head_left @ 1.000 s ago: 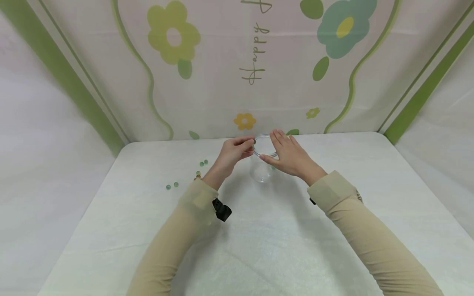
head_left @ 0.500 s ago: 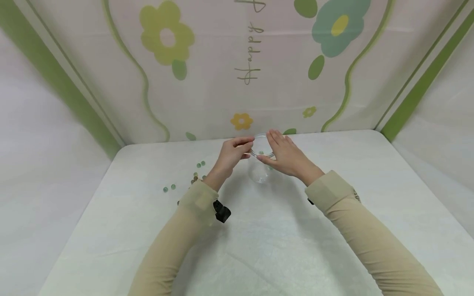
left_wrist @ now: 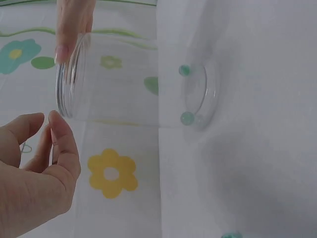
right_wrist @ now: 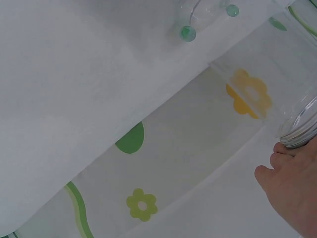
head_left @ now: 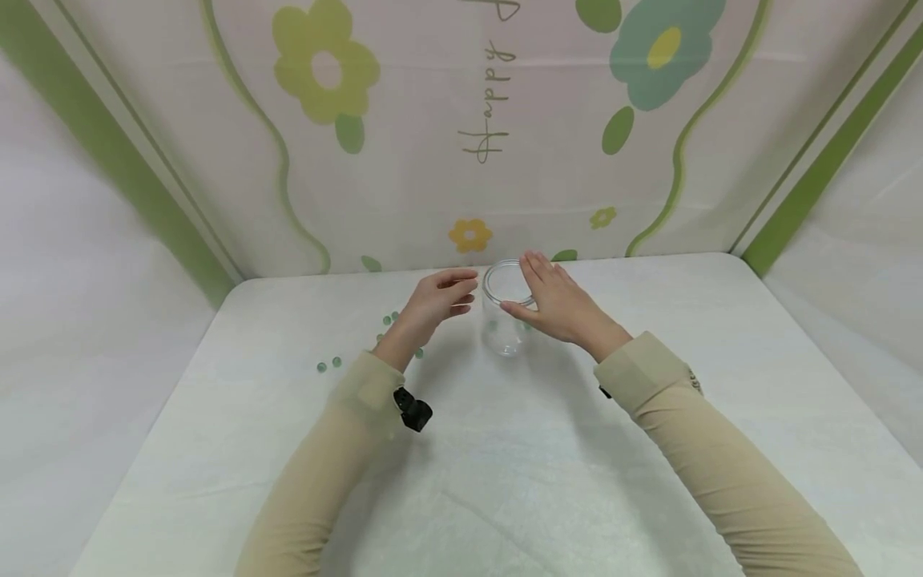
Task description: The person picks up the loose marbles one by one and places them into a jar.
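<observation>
A clear jar [head_left: 505,335] stands upright on the white table, with two green marbles [left_wrist: 186,118] at its bottom. My right hand [head_left: 555,304] holds the jar's rim from the right, thumb at the near side and fingers at the far side. Just left of the rim is my left hand [head_left: 441,303], its fingers loosely bent, apart from the jar. In the left wrist view nothing shows between the thumb and fingers of that left hand [left_wrist: 42,168]. Several green marbles [head_left: 336,362] lie on the table to the left, some partly hidden behind the left forearm.
The white table [head_left: 519,481] ends just behind the jar at an upright cloth backdrop [head_left: 404,184] printed with flowers. White cloth sides rise at left and right. A black wrist camera [head_left: 413,410] sits on the left sleeve.
My left hand released a marble at the rim; it dropped into the jar, which now shows two at the bottom. The left hand then drew back left. The right hand stayed on the rim.
</observation>
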{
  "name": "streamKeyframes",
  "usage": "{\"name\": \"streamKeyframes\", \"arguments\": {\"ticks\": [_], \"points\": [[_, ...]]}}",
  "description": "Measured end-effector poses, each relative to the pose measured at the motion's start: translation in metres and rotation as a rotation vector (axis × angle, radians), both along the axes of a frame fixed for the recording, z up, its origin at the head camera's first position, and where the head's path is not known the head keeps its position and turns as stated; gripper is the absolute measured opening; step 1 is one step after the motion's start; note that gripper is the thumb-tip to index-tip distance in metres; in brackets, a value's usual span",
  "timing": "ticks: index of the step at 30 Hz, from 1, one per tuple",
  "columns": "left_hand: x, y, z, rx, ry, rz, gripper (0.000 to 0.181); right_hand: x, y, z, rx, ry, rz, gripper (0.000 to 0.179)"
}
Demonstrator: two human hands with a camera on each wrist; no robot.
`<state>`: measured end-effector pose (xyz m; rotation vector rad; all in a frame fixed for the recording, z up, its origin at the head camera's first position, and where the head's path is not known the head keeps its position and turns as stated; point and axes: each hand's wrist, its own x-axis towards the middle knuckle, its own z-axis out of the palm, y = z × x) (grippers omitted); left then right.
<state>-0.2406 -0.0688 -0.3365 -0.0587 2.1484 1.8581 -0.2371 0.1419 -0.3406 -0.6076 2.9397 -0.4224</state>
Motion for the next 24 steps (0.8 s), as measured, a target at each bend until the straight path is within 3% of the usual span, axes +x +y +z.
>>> {"name": "streamKeyframes", "arguments": {"ticks": [8, 16, 24], "points": [[0.000, -0.039, -0.001, -0.129, -0.031, -0.071, 0.042, 0.000, 0.004, 0.001, 0.013, 0.006, 0.001, 0.088], [0.008, -0.089, -0.005, -0.240, 0.022, -0.165, 0.042, 0.001, 0.005, 0.001, -0.004, 0.021, 0.015, 0.087], [0.015, -0.129, -0.008, -0.310, 0.021, -0.173, 0.044, 0.001, 0.006, 0.000, 0.005, 0.008, 0.020, 0.087]]}}
